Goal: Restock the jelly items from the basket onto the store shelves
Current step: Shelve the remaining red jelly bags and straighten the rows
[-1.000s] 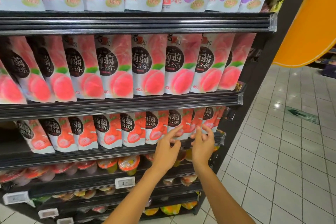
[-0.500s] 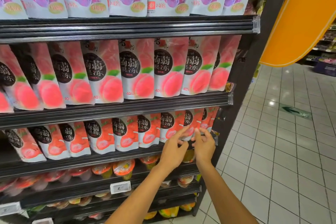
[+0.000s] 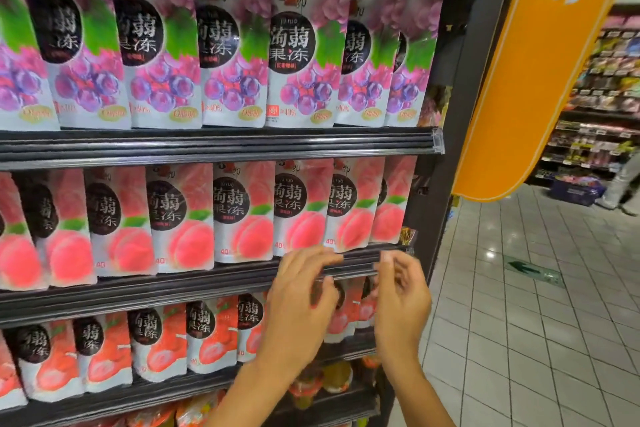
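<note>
Two bare hands at the dark shelf rail (image 3: 173,288) below the pink peach jelly pouches (image 3: 242,215).
The left hand (image 3: 301,291) stretches relaxed fingers along the rail, holding nothing. The right hand (image 3: 401,295) is blurred, fingers curled; whether it grips anything cannot be told. Purple grape jelly pouches (image 3: 304,55) stand one shelf higher.

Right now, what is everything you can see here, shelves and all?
grape pouches: about seven, purple, top shelf
peach pouches: about eight, pink, middle shelf
red pouches: several, red-orange, lower shelf, some behind hands
jelly cups: a few, yellow and orange, below
sign: one, orange, hanging right
arrow: one, green, on floor
left hand: one, fingers at middle rail
right hand: one, beside it, blurred
</note>
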A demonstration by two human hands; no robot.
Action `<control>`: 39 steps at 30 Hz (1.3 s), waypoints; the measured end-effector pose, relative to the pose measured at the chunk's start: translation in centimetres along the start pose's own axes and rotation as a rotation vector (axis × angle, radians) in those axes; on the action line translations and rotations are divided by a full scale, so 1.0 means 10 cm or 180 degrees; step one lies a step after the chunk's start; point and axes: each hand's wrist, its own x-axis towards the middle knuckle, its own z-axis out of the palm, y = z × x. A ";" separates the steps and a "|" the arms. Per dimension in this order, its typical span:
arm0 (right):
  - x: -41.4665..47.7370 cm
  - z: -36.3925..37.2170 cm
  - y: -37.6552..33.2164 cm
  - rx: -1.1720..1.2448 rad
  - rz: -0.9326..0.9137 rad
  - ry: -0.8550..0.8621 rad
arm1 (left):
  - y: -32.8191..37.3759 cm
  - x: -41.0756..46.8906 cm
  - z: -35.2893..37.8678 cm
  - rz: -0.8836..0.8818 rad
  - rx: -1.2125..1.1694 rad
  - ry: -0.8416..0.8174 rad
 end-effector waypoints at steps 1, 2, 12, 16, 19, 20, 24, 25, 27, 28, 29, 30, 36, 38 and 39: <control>0.10 0.02 -0.12 -0.0060 -0.0109 -0.0042 | 0.02 0.09 -0.05 0.0177 0.0260 0.0071; 0.21 0.05 -0.22 -0.0149 -0.0163 -0.0088 | 0.04 0.16 -0.09 0.0260 0.0474 0.0088; 0.69 0.34 -0.30 -0.1110 0.0014 -0.0184 | -0.06 0.19 -0.01 0.0167 0.0801 -0.0200; 0.72 0.33 -0.30 -0.1240 0.0193 -0.0313 | -0.09 0.16 -0.04 0.0055 0.0783 -0.0262; 0.71 0.33 -0.30 -0.1294 0.0218 -0.0309 | -0.10 0.14 -0.07 -0.0046 0.0685 -0.0330; 0.71 0.32 -0.30 -0.1270 0.0254 -0.0264 | -0.10 0.13 -0.08 -0.0077 0.0635 -0.0356; 0.70 0.27 -0.31 -0.1205 0.0353 -0.0084 | -0.09 0.11 -0.13 -0.0147 0.0474 -0.0445; 0.68 0.27 -0.32 -0.1220 0.0340 -0.0039 | -0.09 0.11 -0.14 -0.0170 0.0432 -0.0455; 0.60 0.29 -0.36 -0.1219 0.0197 0.0184 | -0.09 0.10 -0.17 -0.0221 0.0327 -0.0427; 0.55 0.31 -0.39 -0.1209 0.0041 0.0275 | -0.09 0.09 -0.18 -0.0243 0.0269 -0.0376; 0.49 0.34 -0.41 -0.1220 -0.0146 0.0269 | -0.09 0.09 -0.20 -0.0256 0.0212 -0.0296; 0.44 0.39 -0.43 -0.1280 -0.0311 0.0142 | -0.10 0.09 -0.21 -0.0268 0.0161 -0.0196; 0.27 0.74 -0.48 -0.1676 0.0117 -0.0806 | -0.14 0.08 -0.32 -0.0390 0.0093 0.0060; 0.27 0.78 -0.48 -0.1425 0.0310 -0.0873 | -0.17 0.06 -0.35 -0.0409 0.0091 0.0147; 0.27 0.79 -0.47 -0.1239 0.0357 -0.0887 | -0.19 0.06 -0.36 -0.0410 0.0114 0.0220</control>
